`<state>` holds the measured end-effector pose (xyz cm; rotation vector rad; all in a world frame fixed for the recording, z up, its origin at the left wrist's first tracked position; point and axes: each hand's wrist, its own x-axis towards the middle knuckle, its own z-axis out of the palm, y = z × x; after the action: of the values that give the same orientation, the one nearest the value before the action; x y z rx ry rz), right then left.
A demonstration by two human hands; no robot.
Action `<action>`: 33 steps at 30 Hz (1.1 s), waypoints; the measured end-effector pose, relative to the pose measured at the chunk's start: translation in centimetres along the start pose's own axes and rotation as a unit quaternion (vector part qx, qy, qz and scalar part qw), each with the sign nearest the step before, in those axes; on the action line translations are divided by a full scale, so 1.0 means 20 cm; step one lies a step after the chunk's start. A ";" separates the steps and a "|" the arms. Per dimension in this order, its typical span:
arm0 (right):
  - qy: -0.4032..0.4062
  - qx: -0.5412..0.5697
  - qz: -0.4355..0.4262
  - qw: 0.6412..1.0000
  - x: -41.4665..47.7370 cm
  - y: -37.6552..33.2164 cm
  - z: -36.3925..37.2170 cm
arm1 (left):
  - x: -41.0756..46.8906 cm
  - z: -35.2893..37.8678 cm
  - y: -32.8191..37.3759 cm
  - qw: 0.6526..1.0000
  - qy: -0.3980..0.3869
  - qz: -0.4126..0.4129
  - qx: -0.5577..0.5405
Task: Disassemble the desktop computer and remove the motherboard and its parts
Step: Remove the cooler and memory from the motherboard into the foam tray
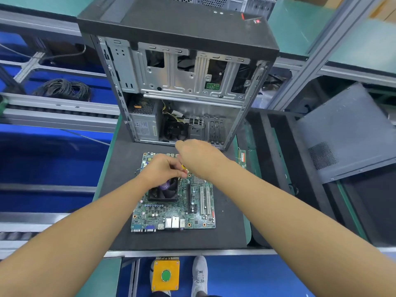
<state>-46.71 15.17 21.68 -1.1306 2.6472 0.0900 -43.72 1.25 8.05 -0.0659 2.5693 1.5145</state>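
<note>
My left hand [162, 170] is curled over the cooler fan [164, 191], can't tell if it's pinching anything. Motherboard [192, 213] lies flat on the black mat [227, 232], just in front of the open case [184, 82]. Right hand [199, 157] is over the board's far edge with its fingers hidden, so no idea on the grip.

Bare arms above, pale trainers below

We see the left forearm [85, 221] and right forearm [278, 211] uncovered all the way to the left grip [162, 170] and right grip [199, 157]. Below the counter's [227, 236] near edge stands a light grey lace-up trainer [199, 275]. A second trainer [167, 293] is mostly hidden.
</note>
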 end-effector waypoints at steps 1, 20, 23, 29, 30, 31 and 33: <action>-0.011 -0.008 -0.037 0.999 0.00 0.01 -0.01 | 0.00 0.00 -0.01 1.000 0.001 0.002 0.002; -0.071 0.042 -0.065 0.994 -0.03 0.02 -0.02 | 0.00 0.02 -0.04 0.998 0.027 0.028 0.038; -0.077 0.048 -0.067 0.994 -0.05 0.05 -0.01 | 0.00 0.02 -0.03 0.998 0.020 0.034 0.044; 0.035 0.047 -0.009 0.998 -0.11 0.07 -0.01 | -0.04 0.01 0.07 0.998 -0.027 0.049 0.018; 0.041 0.047 -0.006 0.998 -0.12 0.08 -0.01 | -0.05 0.00 0.08 0.997 -0.052 0.048 0.020; 0.035 0.049 -0.002 0.998 -0.14 0.08 -0.01 | -0.06 0.00 0.10 0.995 -0.081 0.049 0.022; 0.011 0.058 0.003 0.998 -0.15 0.09 0.01 | -0.08 -0.02 0.12 0.991 -0.121 0.048 0.023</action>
<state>-45.91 18.54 22.28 -1.0931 2.6366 -0.0740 -42.40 1.96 10.53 0.2372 2.4422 1.3958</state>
